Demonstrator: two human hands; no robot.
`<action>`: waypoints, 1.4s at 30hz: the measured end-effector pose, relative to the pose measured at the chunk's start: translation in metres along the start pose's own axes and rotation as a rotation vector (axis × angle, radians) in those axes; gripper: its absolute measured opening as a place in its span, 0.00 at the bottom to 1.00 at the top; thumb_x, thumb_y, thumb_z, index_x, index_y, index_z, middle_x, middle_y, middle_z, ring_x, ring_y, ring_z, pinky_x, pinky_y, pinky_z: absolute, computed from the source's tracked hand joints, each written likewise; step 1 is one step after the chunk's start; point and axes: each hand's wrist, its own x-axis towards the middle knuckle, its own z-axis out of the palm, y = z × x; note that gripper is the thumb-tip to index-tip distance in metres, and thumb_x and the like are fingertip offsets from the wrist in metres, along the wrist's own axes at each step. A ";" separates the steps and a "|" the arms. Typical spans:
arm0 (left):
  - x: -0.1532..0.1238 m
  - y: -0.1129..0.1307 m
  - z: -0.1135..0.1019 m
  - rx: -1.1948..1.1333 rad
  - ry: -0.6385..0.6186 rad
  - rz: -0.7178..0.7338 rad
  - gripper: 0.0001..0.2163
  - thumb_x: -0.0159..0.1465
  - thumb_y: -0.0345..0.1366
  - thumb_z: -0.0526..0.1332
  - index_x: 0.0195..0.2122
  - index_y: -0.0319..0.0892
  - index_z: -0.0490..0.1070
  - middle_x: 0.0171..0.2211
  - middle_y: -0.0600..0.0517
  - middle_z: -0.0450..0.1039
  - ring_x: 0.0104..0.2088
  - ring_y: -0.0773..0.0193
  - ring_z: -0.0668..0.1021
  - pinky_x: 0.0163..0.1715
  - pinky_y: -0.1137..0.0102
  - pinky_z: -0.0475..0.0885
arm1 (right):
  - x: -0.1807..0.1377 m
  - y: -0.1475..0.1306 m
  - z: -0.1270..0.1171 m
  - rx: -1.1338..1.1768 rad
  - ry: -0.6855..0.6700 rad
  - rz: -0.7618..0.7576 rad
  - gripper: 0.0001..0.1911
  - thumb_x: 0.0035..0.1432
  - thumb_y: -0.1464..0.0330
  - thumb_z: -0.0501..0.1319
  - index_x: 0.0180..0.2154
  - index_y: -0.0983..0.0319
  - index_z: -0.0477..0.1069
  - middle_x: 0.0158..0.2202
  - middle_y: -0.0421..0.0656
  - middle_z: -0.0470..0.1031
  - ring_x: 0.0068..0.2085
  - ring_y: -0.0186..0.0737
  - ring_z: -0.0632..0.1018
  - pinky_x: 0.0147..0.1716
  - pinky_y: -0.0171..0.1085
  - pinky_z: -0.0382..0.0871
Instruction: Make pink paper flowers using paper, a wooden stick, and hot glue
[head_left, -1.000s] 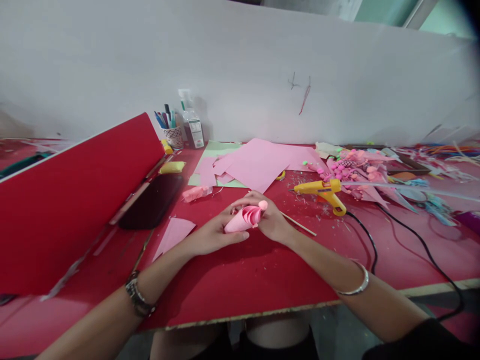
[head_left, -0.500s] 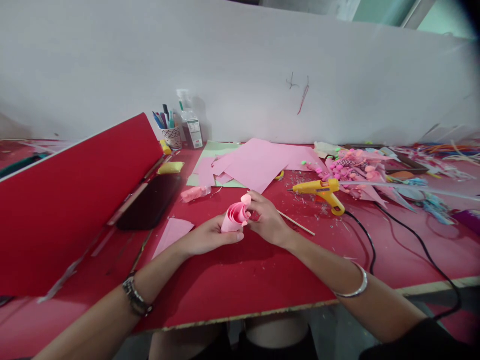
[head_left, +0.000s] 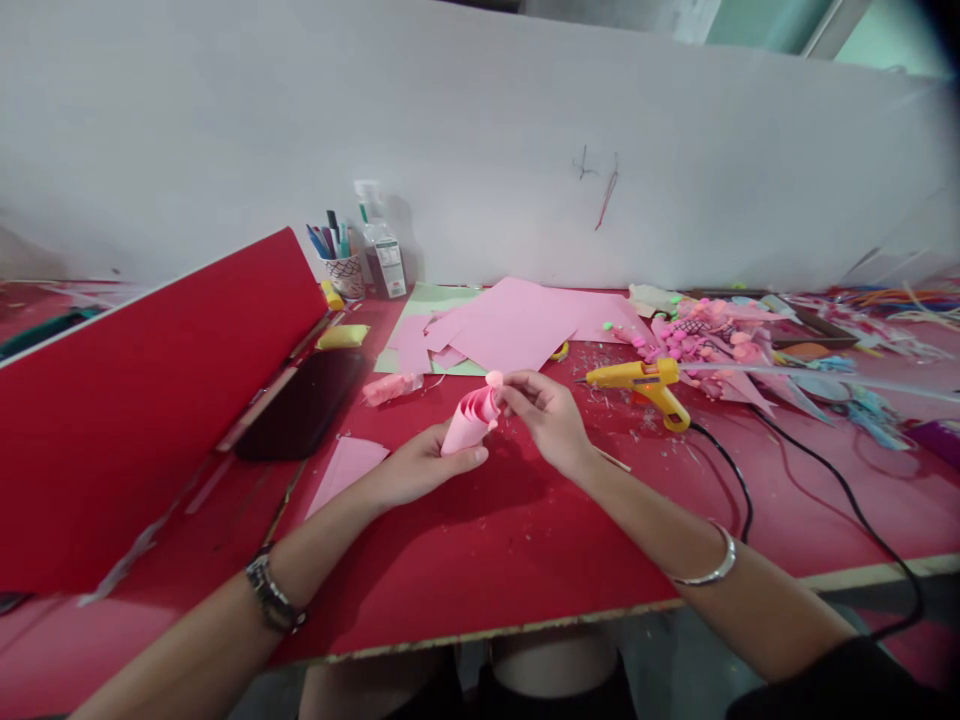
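A rolled pink paper cone [head_left: 469, 426] is held a little above the red table [head_left: 480, 570], its open end tilted up and right. My left hand [head_left: 411, 470] is closed round the cone's lower part. My right hand [head_left: 546, 415] pinches the cone's upper rim, where a small pink ball [head_left: 494, 379] sticks out. A thin wooden stick [head_left: 616, 461] lies on the table under my right wrist, mostly hidden.
A yellow glue gun [head_left: 646, 384] with a black cord [head_left: 739, 490] lies right of my hands. Pink paper sheets [head_left: 517, 325] lie behind, a pen cup [head_left: 346, 273] and bottle [head_left: 382, 252] at the wall. A red board [head_left: 142, 400] leans at the left beside a black case [head_left: 300, 400]. Craft scraps [head_left: 720, 345] crowd the right.
Both hands have lifted the pink cone off the table and tipped its open end upward. My right hand moved from the cone's side to its upper rim.
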 end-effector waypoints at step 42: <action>0.004 0.009 0.002 0.056 0.192 0.126 0.11 0.59 0.42 0.51 0.34 0.41 0.66 0.31 0.52 0.67 0.34 0.65 0.68 0.36 0.71 0.63 | -0.001 -0.015 -0.003 -0.162 0.124 -0.219 0.06 0.52 0.72 0.55 0.33 0.60 0.70 0.31 0.40 0.73 0.34 0.33 0.74 0.34 0.34 0.68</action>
